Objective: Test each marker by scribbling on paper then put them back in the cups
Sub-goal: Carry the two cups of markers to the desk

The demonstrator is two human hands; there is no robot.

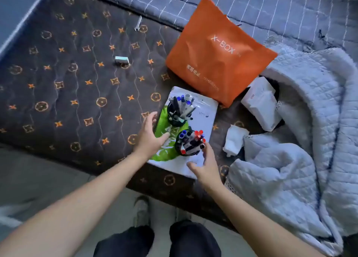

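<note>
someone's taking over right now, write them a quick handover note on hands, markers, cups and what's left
Left hand: open, empty, just left of the near cup.
Right hand: open, empty, fingers by the near cup's right side.
Near cup holds red, blue and black markers; far cup holds mostly blue and dark ones. Both stand on a white and green sheet on the patterned mattress.
Done: no scribbles visible, no marker out.
Left: test every marker, return each to a cup.
</note>
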